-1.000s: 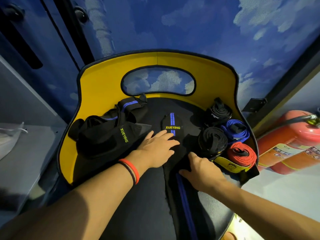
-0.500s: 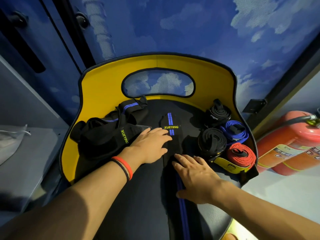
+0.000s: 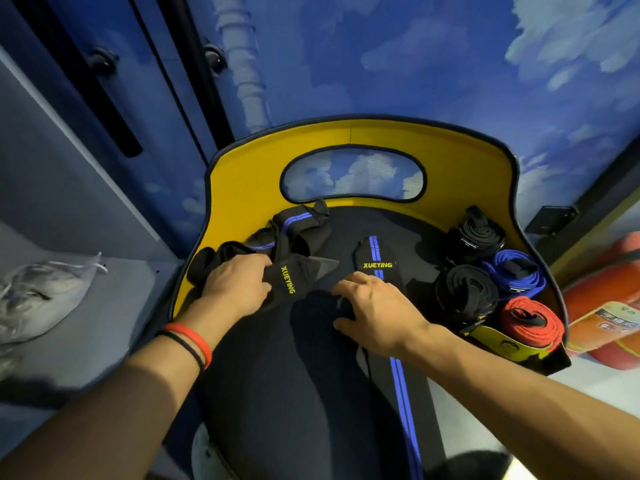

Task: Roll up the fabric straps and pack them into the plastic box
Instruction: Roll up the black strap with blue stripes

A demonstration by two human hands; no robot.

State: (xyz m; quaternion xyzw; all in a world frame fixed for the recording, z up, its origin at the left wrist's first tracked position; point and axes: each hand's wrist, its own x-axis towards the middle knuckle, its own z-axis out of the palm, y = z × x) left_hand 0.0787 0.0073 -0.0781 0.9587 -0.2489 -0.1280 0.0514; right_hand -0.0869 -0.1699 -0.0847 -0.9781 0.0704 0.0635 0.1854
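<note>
Main risk as I read it: the long black strap with the blue stripe (image 3: 401,386) runs from the far middle of the seat toward the near edge and hangs off it, so if my right hand starts the roll crooked, the coil will cone out and the loose tail could drag the whole thing off the chair (image 3: 242,188). Second risk: the loose heap of black straps (image 3: 277,258) at far left is tangled, and pulling one end could haul the rest along. Third: the plastic box isn't in view, so I can't tell where the finished rolls are meant to go.

Left hand (image 3: 235,285): palm down on the heap, fingers curled in and pinching a fold of black fabric just left of the yellow XUEYING lettering. Closed on fabric, though how firmly I can't tell.

Right hand (image 3: 374,306): spread flat, fingers loosely apart, pressing the striped strap just near of its XUEYING label. Thumb tucks toward the strap's left edge; looks like pinning, not gripping.

Four rolls done already, lined along the right rim: black roll (image 3: 476,237) farthest, blue roll (image 3: 516,275), a bigger black roll (image 3: 465,294) just left of it, red roll (image 3: 531,322) nearest. They touch each other, packed tight.

A red fire extinguisher (image 3: 609,323) sits right of the chair.
</note>
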